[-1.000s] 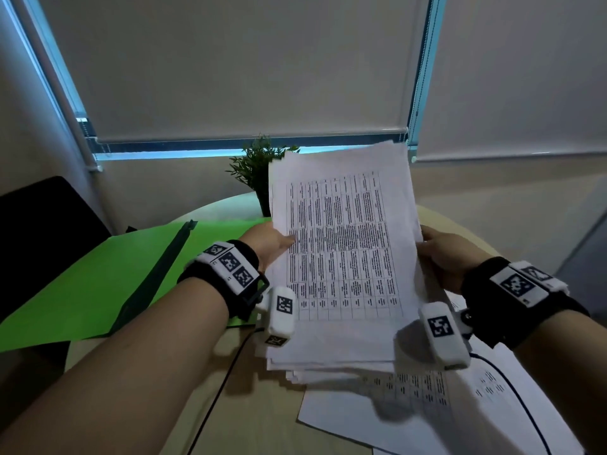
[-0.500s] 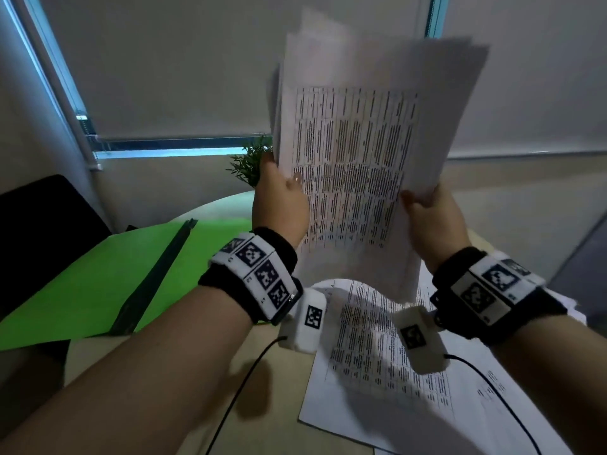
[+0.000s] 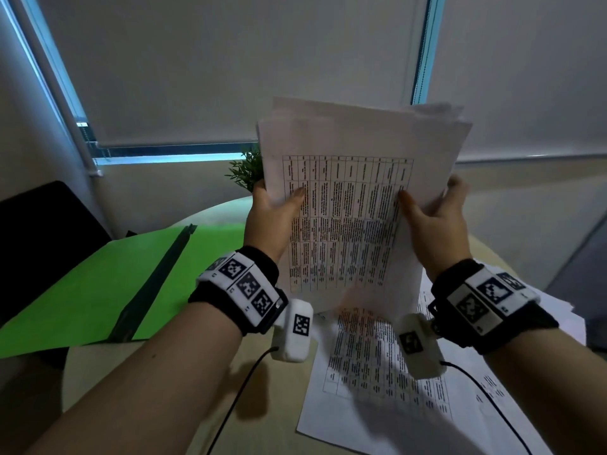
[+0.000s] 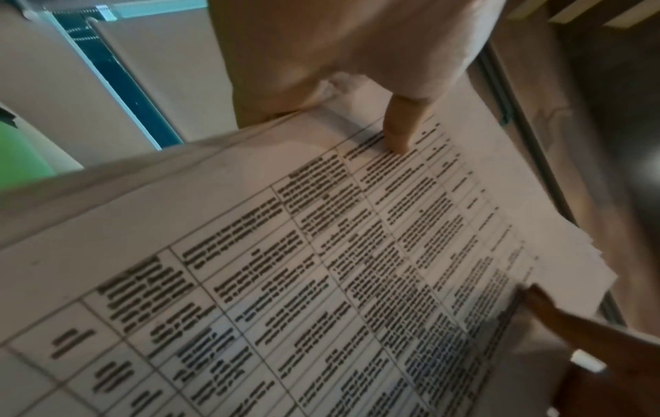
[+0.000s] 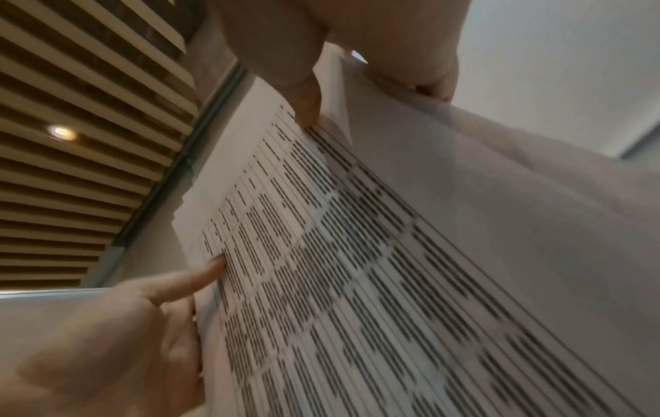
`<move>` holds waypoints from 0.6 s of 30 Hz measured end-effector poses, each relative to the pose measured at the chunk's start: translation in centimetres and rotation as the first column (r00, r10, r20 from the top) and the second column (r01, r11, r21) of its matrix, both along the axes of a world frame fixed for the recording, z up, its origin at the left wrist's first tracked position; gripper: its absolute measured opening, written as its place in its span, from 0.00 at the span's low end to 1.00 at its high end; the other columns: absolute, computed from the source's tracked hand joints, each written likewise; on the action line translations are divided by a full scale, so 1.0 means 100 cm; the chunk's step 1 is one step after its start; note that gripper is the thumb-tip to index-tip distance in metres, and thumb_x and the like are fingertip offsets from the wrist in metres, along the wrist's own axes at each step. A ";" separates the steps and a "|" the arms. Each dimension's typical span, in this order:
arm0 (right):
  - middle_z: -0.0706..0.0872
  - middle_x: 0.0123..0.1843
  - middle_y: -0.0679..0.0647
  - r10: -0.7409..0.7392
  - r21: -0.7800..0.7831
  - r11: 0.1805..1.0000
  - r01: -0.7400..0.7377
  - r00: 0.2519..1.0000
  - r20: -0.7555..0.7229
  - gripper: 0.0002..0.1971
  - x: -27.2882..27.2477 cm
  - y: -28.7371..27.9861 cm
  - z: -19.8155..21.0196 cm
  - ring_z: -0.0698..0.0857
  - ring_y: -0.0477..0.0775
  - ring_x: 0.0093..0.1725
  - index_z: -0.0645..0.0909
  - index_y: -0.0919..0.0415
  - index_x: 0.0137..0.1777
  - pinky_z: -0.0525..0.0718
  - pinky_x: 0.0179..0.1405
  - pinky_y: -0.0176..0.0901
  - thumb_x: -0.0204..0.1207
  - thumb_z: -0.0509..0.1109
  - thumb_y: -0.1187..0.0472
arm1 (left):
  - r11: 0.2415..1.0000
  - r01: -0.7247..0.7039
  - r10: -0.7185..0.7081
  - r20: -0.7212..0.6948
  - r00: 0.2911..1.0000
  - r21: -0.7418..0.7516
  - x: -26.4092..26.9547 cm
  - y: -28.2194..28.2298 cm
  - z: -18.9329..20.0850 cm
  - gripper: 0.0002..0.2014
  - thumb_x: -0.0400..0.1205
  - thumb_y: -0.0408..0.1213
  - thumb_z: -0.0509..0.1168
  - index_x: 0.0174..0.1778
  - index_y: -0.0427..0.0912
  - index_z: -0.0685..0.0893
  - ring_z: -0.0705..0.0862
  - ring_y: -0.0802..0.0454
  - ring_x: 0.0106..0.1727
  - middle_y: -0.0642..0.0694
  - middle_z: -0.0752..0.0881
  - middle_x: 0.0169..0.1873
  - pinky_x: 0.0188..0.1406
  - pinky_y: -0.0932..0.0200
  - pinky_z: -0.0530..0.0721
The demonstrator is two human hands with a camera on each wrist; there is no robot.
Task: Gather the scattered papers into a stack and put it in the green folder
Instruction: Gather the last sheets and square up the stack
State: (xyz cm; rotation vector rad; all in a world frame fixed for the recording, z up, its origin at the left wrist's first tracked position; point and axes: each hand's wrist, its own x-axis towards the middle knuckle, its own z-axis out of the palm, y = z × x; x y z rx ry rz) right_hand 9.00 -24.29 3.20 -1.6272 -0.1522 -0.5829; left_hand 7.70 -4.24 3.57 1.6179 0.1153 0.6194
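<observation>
A stack of printed papers (image 3: 348, 205) stands upright above the table, held at both side edges. My left hand (image 3: 272, 208) grips its left edge, thumb on the front sheet, and my right hand (image 3: 433, 211) grips the right edge the same way. The sheets' top edges are uneven. In the left wrist view my thumb (image 4: 400, 127) presses on the paper stack (image 4: 321, 282). In the right wrist view my thumb (image 5: 307, 96) pinches the stack (image 5: 393, 268). More printed sheets (image 3: 377, 366) lie flat on the table under my wrists. The open green folder (image 3: 98, 284) lies at left.
A small potted plant (image 3: 246, 169) stands behind the stack on the round table (image 3: 157, 372). A dark chair back (image 3: 42, 231) is at far left. Window blinds and a wall fill the background. Cables run from both wrist cameras.
The stack rose from the table to high up, then came down a little. Both hands kept hold of its side edges throughout.
</observation>
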 end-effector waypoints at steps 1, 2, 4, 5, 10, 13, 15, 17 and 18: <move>0.81 0.64 0.51 -0.006 -0.007 1.000 0.007 0.999 0.050 0.32 -0.001 -0.001 0.006 0.84 0.49 0.56 0.57 0.53 0.75 0.82 0.62 0.46 0.77 0.70 0.59 | 1.000 0.011 -0.011 0.007 1.000 -0.005 0.001 0.000 0.000 0.20 0.80 0.42 0.68 0.68 0.46 0.74 0.84 0.52 0.57 0.52 0.85 0.56 0.59 0.58 0.79; 0.78 0.67 0.48 -0.009 -0.028 1.000 0.012 0.994 0.113 0.36 -0.003 -0.001 0.015 0.83 0.51 0.61 0.53 0.50 0.77 0.81 0.65 0.49 0.76 0.71 0.60 | 1.000 0.020 -0.020 0.013 1.000 -0.004 0.001 0.000 0.000 0.20 0.80 0.41 0.69 0.68 0.46 0.74 0.84 0.54 0.55 0.53 0.85 0.55 0.56 0.61 0.79; 0.65 0.70 0.34 0.013 -0.089 0.996 0.009 0.969 0.246 0.44 -0.005 -0.002 0.033 0.72 0.50 0.74 0.46 0.45 0.81 0.76 0.72 0.54 0.75 0.71 0.65 | 0.999 0.034 -0.034 0.023 0.999 -0.004 0.003 0.000 0.000 0.21 0.79 0.41 0.70 0.66 0.47 0.75 0.84 0.55 0.53 0.54 0.85 0.54 0.52 0.65 0.78; 0.59 0.68 0.25 0.030 -0.130 0.991 0.009 0.953 0.300 0.46 -0.004 -0.003 0.041 0.67 0.41 0.76 0.44 0.45 0.83 0.74 0.74 0.49 0.75 0.71 0.68 | 0.999 0.039 -0.039 0.025 0.999 -0.009 0.003 0.001 0.000 0.20 0.78 0.40 0.71 0.66 0.48 0.75 0.84 0.56 0.53 0.54 0.85 0.54 0.54 0.63 0.78; 0.64 0.58 0.48 0.003 -0.430 0.892 0.138 0.951 0.310 0.33 0.005 -0.005 0.060 0.71 0.43 0.55 0.63 0.39 0.78 0.68 0.60 0.18 0.76 0.71 0.58 | 0.997 0.067 -0.064 0.058 0.996 -0.046 0.002 0.005 -0.006 0.22 0.75 0.34 0.73 0.63 0.50 0.75 0.85 0.58 0.54 0.55 0.86 0.52 0.58 0.60 0.80; 0.62 0.60 0.50 -0.034 -0.453 0.876 0.168 0.957 0.289 0.30 0.006 -0.007 0.058 0.69 0.47 0.58 0.68 0.41 0.74 0.69 0.63 0.29 0.74 0.73 0.55 | 0.995 0.088 -0.085 0.068 0.994 -0.036 0.003 0.006 -0.011 0.24 0.74 0.32 0.74 0.65 0.47 0.75 0.86 0.56 0.54 0.53 0.87 0.52 0.58 0.59 0.82; 0.63 0.62 0.52 -0.001 -0.466 0.872 0.149 0.953 0.303 0.30 0.007 -0.007 0.058 0.68 0.47 0.60 0.69 0.41 0.74 0.67 0.65 0.28 0.73 0.74 0.55 | 0.994 0.104 -0.103 0.057 0.993 -0.023 0.004 0.007 -0.013 0.25 0.73 0.32 0.74 0.64 0.47 0.75 0.86 0.58 0.53 0.54 0.88 0.51 0.56 0.63 0.82; 0.65 0.64 0.54 0.037 -0.457 0.882 0.117 0.948 0.315 0.31 0.008 -0.008 0.057 0.70 0.46 0.62 0.68 0.42 0.75 0.65 0.63 0.17 0.73 0.74 0.58 | 0.995 0.094 -0.092 0.060 0.994 -0.041 0.005 0.009 -0.014 0.25 0.73 0.31 0.74 0.64 0.48 0.74 0.86 0.60 0.50 0.56 0.87 0.49 0.51 0.66 0.82; 0.65 0.64 0.53 0.041 -0.430 0.897 0.108 0.946 0.323 0.33 0.010 -0.009 0.055 0.71 0.44 0.61 0.66 0.43 0.76 0.62 0.61 0.11 0.73 0.74 0.60 | 0.995 0.088 -0.085 0.062 0.994 -0.051 0.006 0.010 -0.014 0.25 0.74 0.31 0.74 0.64 0.48 0.74 0.86 0.61 0.49 0.57 0.87 0.49 0.50 0.67 0.82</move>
